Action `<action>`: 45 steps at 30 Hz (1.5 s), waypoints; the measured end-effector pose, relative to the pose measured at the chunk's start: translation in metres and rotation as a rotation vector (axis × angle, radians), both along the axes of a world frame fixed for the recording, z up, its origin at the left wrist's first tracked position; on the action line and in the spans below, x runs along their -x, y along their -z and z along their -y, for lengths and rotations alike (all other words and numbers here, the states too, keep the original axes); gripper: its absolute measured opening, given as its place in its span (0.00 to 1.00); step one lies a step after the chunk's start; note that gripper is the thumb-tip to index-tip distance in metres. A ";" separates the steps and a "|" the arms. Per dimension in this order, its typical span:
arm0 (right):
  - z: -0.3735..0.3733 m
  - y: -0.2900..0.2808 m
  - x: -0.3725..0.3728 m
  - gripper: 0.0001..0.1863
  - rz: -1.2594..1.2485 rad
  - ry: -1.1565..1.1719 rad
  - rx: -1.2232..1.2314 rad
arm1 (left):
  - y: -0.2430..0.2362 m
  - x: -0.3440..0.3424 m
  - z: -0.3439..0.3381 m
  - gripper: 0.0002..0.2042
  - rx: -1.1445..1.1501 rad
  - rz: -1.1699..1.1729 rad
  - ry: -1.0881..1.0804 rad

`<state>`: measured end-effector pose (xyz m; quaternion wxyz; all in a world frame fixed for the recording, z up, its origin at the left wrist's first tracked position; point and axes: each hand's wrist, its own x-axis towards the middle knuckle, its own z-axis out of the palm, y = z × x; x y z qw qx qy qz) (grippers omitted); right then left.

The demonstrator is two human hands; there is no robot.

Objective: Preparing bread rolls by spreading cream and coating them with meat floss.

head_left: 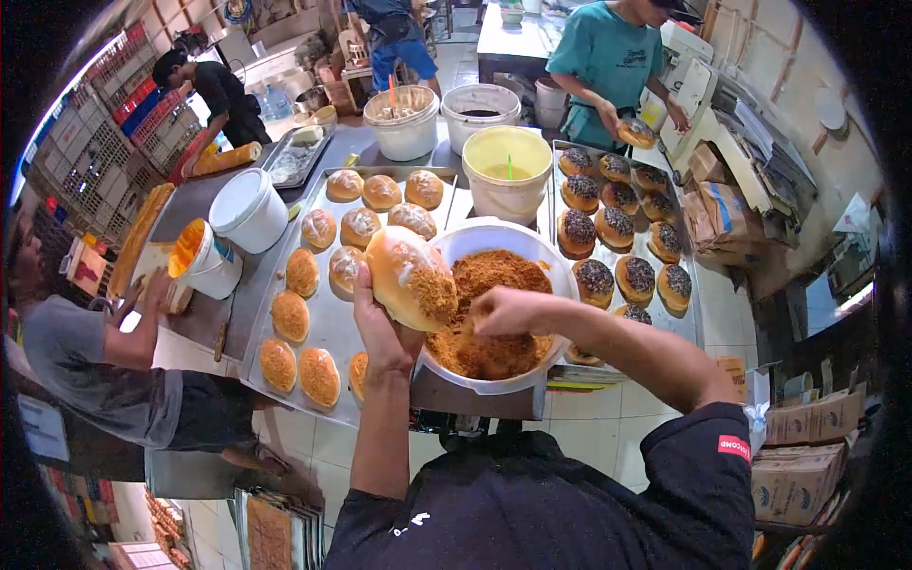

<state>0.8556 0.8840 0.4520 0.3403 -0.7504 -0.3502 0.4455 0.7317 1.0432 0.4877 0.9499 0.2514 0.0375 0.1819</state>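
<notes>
My left hand point(385, 331) holds up a round bun point(399, 271) at the left rim of a white plastic bowl point(564, 285). White cream is spread on the bun's top, and brown crumbs cover its lower right part. Loose brown crumbs point(499, 273) fill the bowl. My right hand point(510, 313) reaches into them from the right, fingers curled down and partly hidden. Left of the bowl lies a metal tray point(269, 332) with cream-topped buns point(382, 193) at the back and crumb-coated buns point(319, 375) in front.
On the right a second tray point(698, 328) holds buns with dark sprinkles point(638, 277). Several buckets point(402, 128) stand behind the bowl, one pale yellow point(508, 176). A co-worker point(608, 66) holds a bun at the back right; another person point(104, 366) works at the left.
</notes>
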 end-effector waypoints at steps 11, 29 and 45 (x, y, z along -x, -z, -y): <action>0.015 -0.077 0.005 0.21 -0.914 0.717 -0.599 | 0.000 -0.019 0.048 0.29 -1.037 -0.272 -0.126; 0.020 0.000 0.030 0.26 0.827 -0.508 0.381 | 0.005 0.001 0.006 0.25 -0.296 -0.287 0.048; 0.020 -0.020 -0.015 0.20 -1.034 0.638 -0.686 | -0.006 -0.026 0.051 0.32 -1.503 -0.277 -0.316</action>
